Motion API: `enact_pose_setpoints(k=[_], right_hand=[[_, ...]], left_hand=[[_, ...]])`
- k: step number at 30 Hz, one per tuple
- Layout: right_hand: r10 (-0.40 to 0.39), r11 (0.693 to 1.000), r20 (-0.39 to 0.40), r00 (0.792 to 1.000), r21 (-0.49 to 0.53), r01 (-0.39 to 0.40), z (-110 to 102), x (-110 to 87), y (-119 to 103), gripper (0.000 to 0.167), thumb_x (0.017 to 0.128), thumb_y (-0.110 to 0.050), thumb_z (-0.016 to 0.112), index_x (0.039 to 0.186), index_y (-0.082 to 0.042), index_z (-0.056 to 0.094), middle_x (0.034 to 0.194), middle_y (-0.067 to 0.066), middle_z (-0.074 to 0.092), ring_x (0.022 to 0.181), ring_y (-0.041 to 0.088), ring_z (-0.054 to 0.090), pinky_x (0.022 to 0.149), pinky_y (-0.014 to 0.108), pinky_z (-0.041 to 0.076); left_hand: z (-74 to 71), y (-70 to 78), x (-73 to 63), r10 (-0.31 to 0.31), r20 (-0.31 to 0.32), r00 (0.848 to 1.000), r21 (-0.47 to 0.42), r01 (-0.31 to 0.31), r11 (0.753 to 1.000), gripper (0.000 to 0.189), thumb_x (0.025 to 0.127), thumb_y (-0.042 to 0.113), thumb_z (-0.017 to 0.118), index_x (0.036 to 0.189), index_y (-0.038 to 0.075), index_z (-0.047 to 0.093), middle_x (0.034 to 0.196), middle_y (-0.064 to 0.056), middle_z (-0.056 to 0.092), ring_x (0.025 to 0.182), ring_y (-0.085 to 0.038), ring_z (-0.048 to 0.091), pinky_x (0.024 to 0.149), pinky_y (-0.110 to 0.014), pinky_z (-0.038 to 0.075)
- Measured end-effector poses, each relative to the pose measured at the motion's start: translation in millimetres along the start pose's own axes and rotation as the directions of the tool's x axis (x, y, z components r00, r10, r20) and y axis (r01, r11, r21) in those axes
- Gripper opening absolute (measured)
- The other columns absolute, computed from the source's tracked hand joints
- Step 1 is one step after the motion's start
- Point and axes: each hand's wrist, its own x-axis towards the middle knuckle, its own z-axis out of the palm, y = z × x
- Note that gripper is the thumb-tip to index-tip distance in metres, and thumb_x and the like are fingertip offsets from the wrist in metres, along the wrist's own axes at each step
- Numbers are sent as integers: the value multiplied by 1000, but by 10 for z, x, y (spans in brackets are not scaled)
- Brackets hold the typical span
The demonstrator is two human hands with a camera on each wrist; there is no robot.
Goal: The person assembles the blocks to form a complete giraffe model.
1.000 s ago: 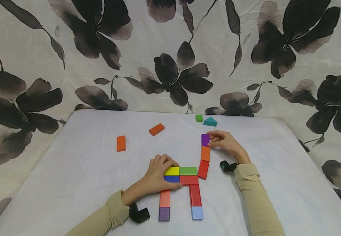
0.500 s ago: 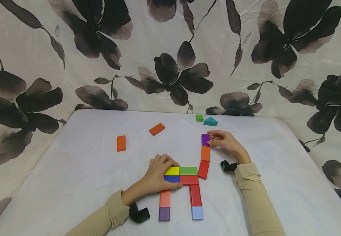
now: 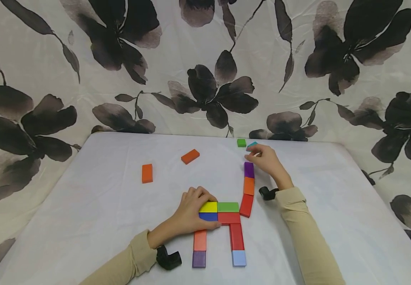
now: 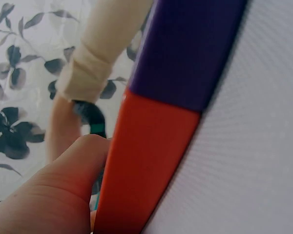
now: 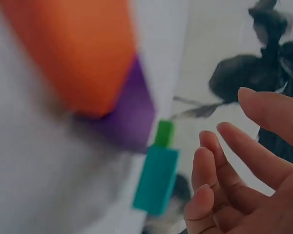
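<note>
My left hand (image 3: 189,213) lies at the left end of a flat block figure, fingertips at the far edge of the yellow block (image 3: 208,207) and thumb along the near edge of the blue block (image 3: 208,216), gripping the pair. My right hand (image 3: 266,160) reaches above the purple block (image 3: 249,170), overlapping a teal triangular block (image 3: 252,145) in the head view. In the right wrist view its fingers (image 5: 256,156) are spread and hold nothing, with the teal block (image 5: 156,180) beyond them. Below the purple block run an orange block (image 3: 249,186) and a tilted red block (image 3: 247,205).
A green cube (image 3: 241,143) sits by the table's far edge. Two loose orange blocks (image 3: 190,156) lie at the back left. The figure's legs end in a dull purple block (image 3: 199,259) and a light blue block (image 3: 239,258). Floral cloth (image 3: 177,47) hangs behind.
My right hand has let go of the purple block and moved away from me toward the teal triangular block. The left hand stays in place on the yellow and blue blocks.
</note>
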Motion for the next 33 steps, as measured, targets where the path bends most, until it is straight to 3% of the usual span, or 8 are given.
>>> enact_pose_setpoints(k=[6,12,14,21,26,33], right_hand=[[-129,984,-12,992,-122,126,156,269,-523,34,92,-17,67,119,3,66,100,19,67,87,31,61,75,40,49],[-187,931,38,982,-313,190,457,512,-997,34,93,-20,66,120,2,66,103,18,67,95,31,60,82,42,49],[-192,904,59,980,-378,200,580,552,-1106,35,93,-23,67,120,0,66,106,16,67,97,30,62,84,42,49],[-181,753,176,968,-607,251,1030,588,-1247,51,91,-46,68,128,-11,64,122,12,63,114,32,58,96,48,43],[-119,757,281,952,-595,270,1240,574,-1189,48,92,-47,67,132,-21,64,124,8,61,114,28,55,98,47,38],[-154,778,268,951,-560,284,1320,558,-1159,39,91,-35,72,128,-22,69,124,7,64,114,26,57,95,46,41]], left_hand=[[10,-26,-5,-2,0,1000,11,2,1000,50,73,51,81,113,26,64,108,7,47,100,-14,37,81,-38,28],[3,-16,-7,-7,-7,1000,4,8,1000,50,73,51,81,112,25,65,108,6,48,100,-15,38,81,-39,29],[1,-14,-3,-6,-4,1000,6,6,1000,50,73,51,81,112,25,64,108,6,48,100,-15,39,81,-38,29],[15,-24,6,16,-8,1000,13,-16,1000,49,72,49,81,112,25,64,108,5,48,102,-15,39,81,-38,30],[28,-26,7,30,-16,999,27,-30,999,49,73,51,81,111,25,65,108,5,48,100,-15,39,80,-37,29],[-7,-5,-3,18,-4,1000,21,-18,1000,50,73,52,80,112,24,65,108,5,47,100,-15,38,81,-38,29]])
